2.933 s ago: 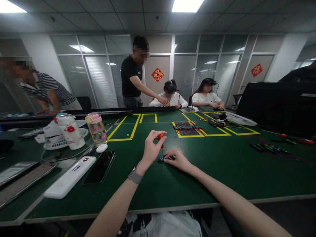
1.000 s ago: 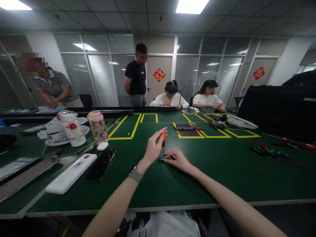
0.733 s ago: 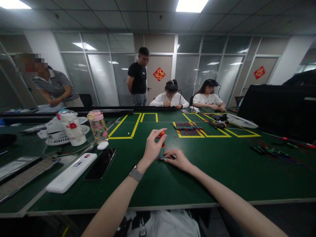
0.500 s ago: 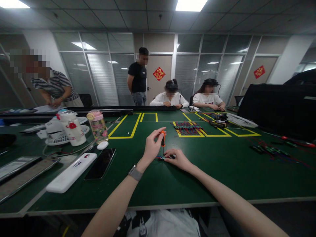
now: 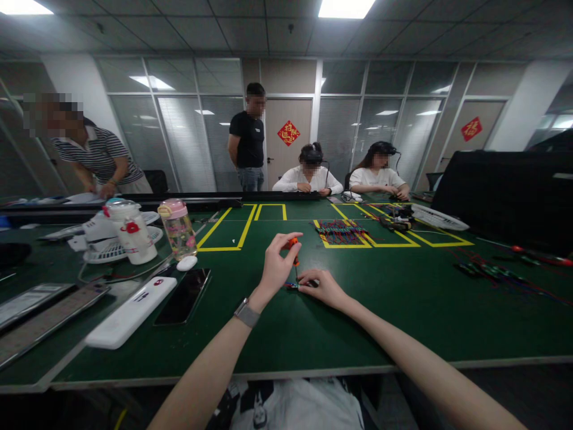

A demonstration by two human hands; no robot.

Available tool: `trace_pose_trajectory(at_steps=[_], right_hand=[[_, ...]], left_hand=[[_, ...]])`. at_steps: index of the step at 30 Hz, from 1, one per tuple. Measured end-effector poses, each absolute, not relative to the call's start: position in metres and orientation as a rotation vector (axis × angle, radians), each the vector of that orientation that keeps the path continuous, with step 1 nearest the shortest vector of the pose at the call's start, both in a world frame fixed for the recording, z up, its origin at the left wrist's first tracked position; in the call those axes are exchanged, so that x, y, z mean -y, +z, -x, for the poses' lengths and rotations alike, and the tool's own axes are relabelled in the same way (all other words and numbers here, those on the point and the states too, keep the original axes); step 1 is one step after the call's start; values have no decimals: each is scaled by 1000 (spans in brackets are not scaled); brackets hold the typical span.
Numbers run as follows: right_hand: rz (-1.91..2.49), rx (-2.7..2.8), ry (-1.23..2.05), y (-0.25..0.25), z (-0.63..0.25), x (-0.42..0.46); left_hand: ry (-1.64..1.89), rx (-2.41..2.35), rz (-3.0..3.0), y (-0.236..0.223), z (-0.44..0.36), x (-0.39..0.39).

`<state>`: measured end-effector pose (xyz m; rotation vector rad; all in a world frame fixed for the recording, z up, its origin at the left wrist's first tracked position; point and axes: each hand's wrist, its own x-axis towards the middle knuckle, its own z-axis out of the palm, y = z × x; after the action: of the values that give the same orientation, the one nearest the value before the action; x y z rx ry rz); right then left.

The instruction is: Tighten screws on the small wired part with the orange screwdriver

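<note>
My left hand is closed around the orange handle of a screwdriver, held nearly upright with its shaft pointing down. The shaft's lower end meets a small green circuit board lying on the table, though the exact spot of contact is too small to make out. Thumb and fingers of my right hand pinch the board's right side and hide part of it. Thin wires show at the board's left end.
On the green table, a pile of wired boards lies within yellow tape; more wired boards lie right. A black phone, white power bank and pink-lidded bottle stand left. Several people are around the table.
The screwdriver handle leans slightly more to the left at its top. Both hands stay in almost the same place, and the board has hardly moved.
</note>
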<state>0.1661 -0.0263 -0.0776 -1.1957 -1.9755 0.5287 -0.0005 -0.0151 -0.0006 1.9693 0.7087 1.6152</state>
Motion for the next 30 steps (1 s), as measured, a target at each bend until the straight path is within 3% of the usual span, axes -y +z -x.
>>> trace_pose_trajectory(at_steps=[21,30], right_hand=[[1176,1964,536,-79,-167,26],[1186,1965,539,-78,-166,26]], left_hand=[[1507,-598,-1897,1,0,15],[1633,-760,-2075,1,2,18]])
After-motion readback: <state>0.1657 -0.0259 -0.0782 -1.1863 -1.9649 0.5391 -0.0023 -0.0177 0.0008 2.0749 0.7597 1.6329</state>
